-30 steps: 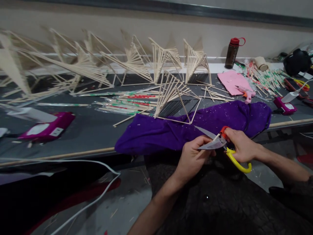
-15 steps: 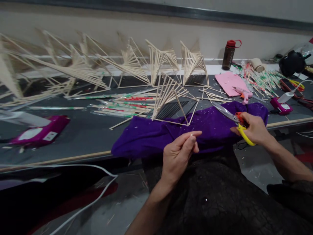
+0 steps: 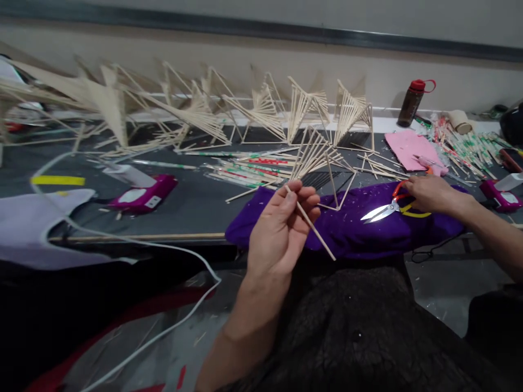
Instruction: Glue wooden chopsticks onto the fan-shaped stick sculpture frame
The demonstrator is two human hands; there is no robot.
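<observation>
My left hand (image 3: pixel 278 228) is closed on a thin wooden chopstick (image 3: pixel 316 232), pinched near one end, with its other end slanting down to the right. My right hand (image 3: pixel 437 193) has its fingers on the red handle of the scissors (image 3: pixel 386 211); the blades are spread slightly over the purple cloth (image 3: pixel 359 234) and point left. Just behind the left hand stands a small twisted frame of sticks (image 3: pixel 314 155), partly hidden by its fingers. Beyond the right hand a pink glue gun (image 3: pixel 433 164) rests by a pink cloth (image 3: pixel 404 147).
Larger stick structures (image 3: pixel 196 117) line the wall. Wrapped chopsticks (image 3: pixel 249 169) lie mid-table, and another heap (image 3: pixel 466 141) is at the right. A dark bottle (image 3: pixel 409 104) stands behind. Purple power blocks (image 3: pixel 147 195) sit at both sides, and a white cable (image 3: pixel 163 246) hangs over the front edge.
The view has shifted left. My left hand has turned palm up, showing the chopstick lengthwise. The scissors have come down onto the purple cloth, their blades now spread.
</observation>
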